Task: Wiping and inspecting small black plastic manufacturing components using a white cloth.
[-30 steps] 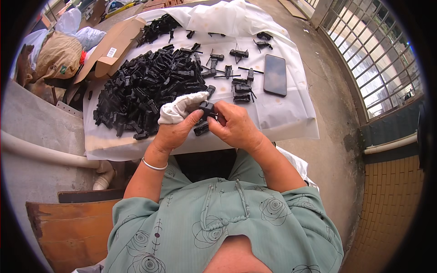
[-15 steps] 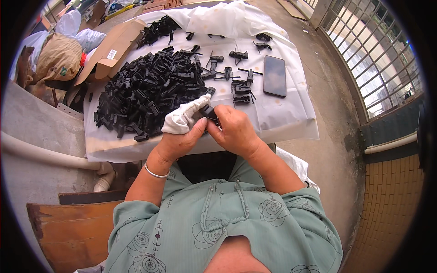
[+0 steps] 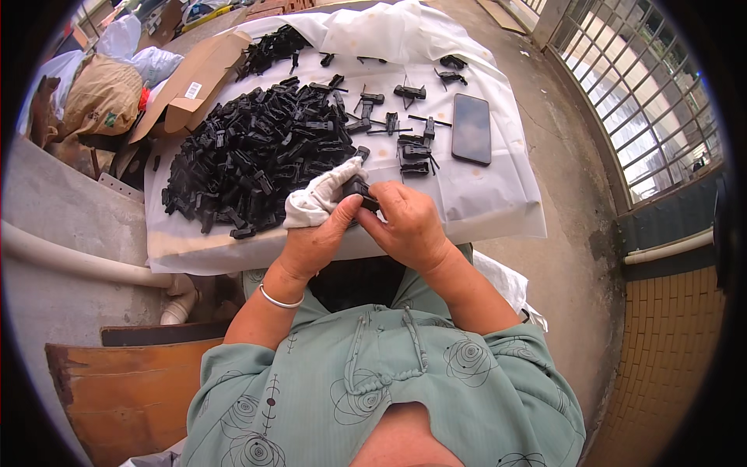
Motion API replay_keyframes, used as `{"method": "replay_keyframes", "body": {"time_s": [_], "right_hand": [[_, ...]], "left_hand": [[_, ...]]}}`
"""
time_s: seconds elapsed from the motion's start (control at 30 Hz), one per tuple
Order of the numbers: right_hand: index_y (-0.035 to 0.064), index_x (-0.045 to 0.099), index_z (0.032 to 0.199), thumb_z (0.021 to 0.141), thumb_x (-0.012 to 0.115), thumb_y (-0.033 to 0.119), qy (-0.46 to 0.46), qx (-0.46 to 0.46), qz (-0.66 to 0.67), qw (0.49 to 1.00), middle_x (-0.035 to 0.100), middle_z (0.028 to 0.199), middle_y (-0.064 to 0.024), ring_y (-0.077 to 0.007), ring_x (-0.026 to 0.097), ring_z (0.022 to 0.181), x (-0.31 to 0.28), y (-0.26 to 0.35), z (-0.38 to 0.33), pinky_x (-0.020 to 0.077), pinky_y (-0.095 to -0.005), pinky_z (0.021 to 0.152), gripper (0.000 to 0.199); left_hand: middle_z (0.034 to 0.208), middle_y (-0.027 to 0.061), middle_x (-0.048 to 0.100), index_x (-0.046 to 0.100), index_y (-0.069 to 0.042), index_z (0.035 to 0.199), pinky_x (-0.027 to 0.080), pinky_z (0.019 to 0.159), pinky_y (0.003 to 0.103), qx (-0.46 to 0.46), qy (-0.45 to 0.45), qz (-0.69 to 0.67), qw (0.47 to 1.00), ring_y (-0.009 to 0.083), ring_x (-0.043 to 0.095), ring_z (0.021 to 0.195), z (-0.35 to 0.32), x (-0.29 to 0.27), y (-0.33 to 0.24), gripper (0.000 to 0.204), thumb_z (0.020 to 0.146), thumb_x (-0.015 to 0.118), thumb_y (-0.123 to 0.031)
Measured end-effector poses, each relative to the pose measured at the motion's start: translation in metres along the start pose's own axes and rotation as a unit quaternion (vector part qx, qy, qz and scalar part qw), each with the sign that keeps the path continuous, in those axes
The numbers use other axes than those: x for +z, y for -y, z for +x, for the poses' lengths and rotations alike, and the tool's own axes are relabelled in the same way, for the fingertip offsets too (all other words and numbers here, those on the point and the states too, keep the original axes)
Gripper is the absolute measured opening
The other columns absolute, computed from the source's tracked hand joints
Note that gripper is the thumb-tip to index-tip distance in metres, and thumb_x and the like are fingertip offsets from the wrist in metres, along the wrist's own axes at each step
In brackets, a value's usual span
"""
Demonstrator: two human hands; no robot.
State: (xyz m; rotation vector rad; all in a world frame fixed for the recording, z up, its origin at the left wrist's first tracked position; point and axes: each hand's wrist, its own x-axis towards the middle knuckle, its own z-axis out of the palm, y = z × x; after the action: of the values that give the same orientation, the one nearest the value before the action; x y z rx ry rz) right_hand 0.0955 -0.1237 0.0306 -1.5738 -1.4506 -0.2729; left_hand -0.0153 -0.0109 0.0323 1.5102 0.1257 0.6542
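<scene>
My left hand (image 3: pixel 317 233), with a white cloth glove (image 3: pixel 315 201) over its fingers and a bare thumb, grips a small black plastic part (image 3: pixel 357 189) near the table's front edge. The fingers of my right hand (image 3: pixel 408 222) pinch the same part from the other side, so much of it is covered. Just beyond my left hand lies a large heap of similar black plastic parts (image 3: pixel 257 148). Several black parts with thin legs sticking out (image 3: pixel 415 152) are spread to the right of the heap.
White sheeting (image 3: pixel 498 194) covers the table. A dark phone (image 3: pixel 471 130) lies at its right side, and an opened cardboard box (image 3: pixel 187 86) stands at the left with more black parts beside it. Pipes (image 3: pixel 85 261) run along the left wall; a barred railing (image 3: pixel 634 93) is on the right.
Both hands keep hold of the black part. My left hand and forearm have shifted slightly to the right, and the part has turned a little between the fingers.
</scene>
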Motion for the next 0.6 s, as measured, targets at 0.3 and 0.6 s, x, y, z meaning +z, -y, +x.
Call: {"method": "replay_keyframes", "body": {"time_s": [0.3,0.6], "right_hand": [[0.0043,0.052,0.099,0.067,0.077,0.018,-0.003,0.159,0.080,0.984,0.043,0.059,-0.0023,-0.0132,0.040,0.049,-0.016,0.023,-0.005,0.0370,-0.0274,0.045,0.043],[0.0003,0.053,0.101,0.072,0.071,0.010,0.003,-0.060,-0.079,0.995,0.054,0.069,-0.0089,-0.0225,0.053,0.053,-0.004,-0.001,0.001,0.0414,-0.0318,0.047,0.036]], "left_hand": [[0.119,0.0132,0.053,0.043,0.002,0.127,0.042,0.093,0.029,0.023,0.039,-0.207,0.977,0.0177,0.053,0.106,-0.005,0.001,-0.004,0.053,0.081,0.067,-0.010],[0.115,0.0105,0.055,0.046,0.002,0.122,0.042,0.093,0.028,-0.017,-0.043,-0.153,0.987,0.0154,0.051,0.107,-0.002,-0.001,0.004,0.043,0.084,0.063,-0.008]]}}
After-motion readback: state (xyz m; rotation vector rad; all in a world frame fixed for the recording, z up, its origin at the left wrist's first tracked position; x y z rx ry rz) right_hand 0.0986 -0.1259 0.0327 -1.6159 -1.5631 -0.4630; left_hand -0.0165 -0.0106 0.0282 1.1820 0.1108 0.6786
